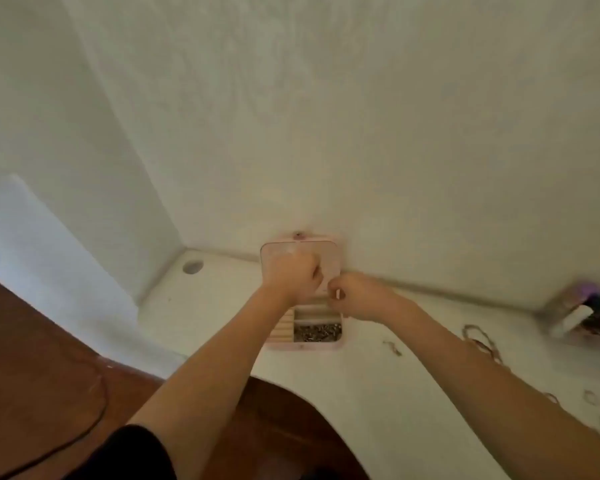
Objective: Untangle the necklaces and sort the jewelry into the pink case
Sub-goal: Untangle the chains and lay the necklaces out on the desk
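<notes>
The pink case (329, 252) stands open against the wall at the back of the white desk (378, 393), lid upright. Its front right compartment (317, 332) holds a pile of small metallic pieces, and ribbed ring slots (283, 329) sit at its left. My left hand (293, 277) is raised in front of the lid, fingers curled shut. My right hand (355, 296) is level with it, fingertips pinched together. Something tiny may be between the two hands, but blur hides it. Loose bangles and chains (480, 339) lie on the desk to the right.
A small chain piece (392, 347) lies right of the case. More rings (591, 398) lie near the desk's right edge. A cluttered holder (582, 311) stands in the right corner. A round cable hole (192, 267) is at the desk's left back. A dark cable (84, 431) runs over the brown floor.
</notes>
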Demonstrator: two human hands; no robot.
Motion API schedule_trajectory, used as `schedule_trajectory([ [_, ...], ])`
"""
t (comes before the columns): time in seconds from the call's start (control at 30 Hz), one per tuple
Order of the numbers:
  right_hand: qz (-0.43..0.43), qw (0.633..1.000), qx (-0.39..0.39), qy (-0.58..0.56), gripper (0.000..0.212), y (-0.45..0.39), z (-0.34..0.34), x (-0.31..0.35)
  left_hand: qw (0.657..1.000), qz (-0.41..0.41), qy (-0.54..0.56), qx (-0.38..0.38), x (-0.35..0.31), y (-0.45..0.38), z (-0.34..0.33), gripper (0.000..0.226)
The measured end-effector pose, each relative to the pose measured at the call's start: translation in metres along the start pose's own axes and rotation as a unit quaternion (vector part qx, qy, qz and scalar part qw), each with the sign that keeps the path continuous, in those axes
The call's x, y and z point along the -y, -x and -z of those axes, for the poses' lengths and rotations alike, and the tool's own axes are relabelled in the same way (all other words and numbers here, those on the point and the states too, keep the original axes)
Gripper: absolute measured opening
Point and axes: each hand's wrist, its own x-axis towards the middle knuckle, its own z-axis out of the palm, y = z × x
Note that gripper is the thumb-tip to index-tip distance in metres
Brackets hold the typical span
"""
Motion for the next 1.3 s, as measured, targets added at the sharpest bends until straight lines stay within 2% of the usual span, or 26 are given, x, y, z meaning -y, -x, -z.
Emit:
schedule_trajectory([
  [0.07, -0.009, 1.0, 0.018, 0.002, 0.02, -0.005, -0.023, -0.011, 0.998, -0.027, -0.002, 0.052, -0.004, 0.006, -0.03, 0.032],
  [0.13, -0.025, 0.999, 0.02, -0.016, 0.028, -0.007, -0.05, -0.022, 0.997, -0.053, -0.034, 0.054, -0.004, 0.017, -0.064, 0.034],
  [0.2, -0.026, 0.998, -0.012, -0.048, 0.02, -0.009, -0.074, -0.031, 0.997, -0.059, -0.055, -0.006, -0.002, 0.026, -0.092, 0.032],
  [0.27, -0.004, 0.996, -0.058, -0.061, 0.011, -0.012, -0.092, -0.035, 0.996, -0.047, -0.014, -0.068, 0.001, 0.028, -0.107, 0.027],
  [0.4, 0.008, 0.992, -0.114, 0.05, 0.008, -0.02, -0.112, -0.031, 0.989, -0.041, 0.006, -0.143, 0.004, 0.025, -0.121, 0.013],
  [0.57, -0.055, 0.96, -0.241, 0.13, 0.017, -0.011, -0.127, -0.022, 0.985, -0.043, 0.05, -0.161, 0.003, 0.029, -0.128, 0.017],
  [0.67, -0.108, 0.937, -0.288, 0.163, 0.018, -0.003, -0.128, -0.012, 0.967, -0.013, 0.057, -0.249, 0.004, 0.037, -0.127, 0.019],
  [0.73, -0.114, 0.934, -0.282, 0.184, 0.02, -0.003, -0.131, -0.004, 0.946, 0.062, 0.054, -0.314, 0.007, 0.05, -0.134, 0.019],
  [0.83, -0.142, 0.938, -0.275, 0.159, 0.027, -0.005, -0.135, 0.01, 0.926, 0.14, 0.089, -0.339, 0.007, 0.073, -0.154, 0.024],
  [0.93, -0.192, 0.932, -0.278, 0.13, 0.022, -0.009, -0.136, 0.023, 0.923, 0.158, 0.13, -0.327, 0.005, 0.077, -0.17, 0.035],
  [1.03, -0.208, 0.941, -0.237, 0.12, 0.004, -0.012, -0.13, 0.035, 0.922, 0.163, 0.15, -0.318, 0.007, 0.073, -0.171, 0.04],
  [1.1, -0.213, 0.948, -0.208, 0.112, 0.016, -0.015, -0.126, 0.043, 0.923, 0.161, 0.133, -0.324, 0.007, 0.072, -0.172, 0.04],
  [1.3, -0.217, 0.962, -0.096, 0.132, 0.03, -0.023, -0.117, 0.054, 0.932, 0.158, 0.084, -0.314, 0.008, 0.07, -0.173, 0.041],
])
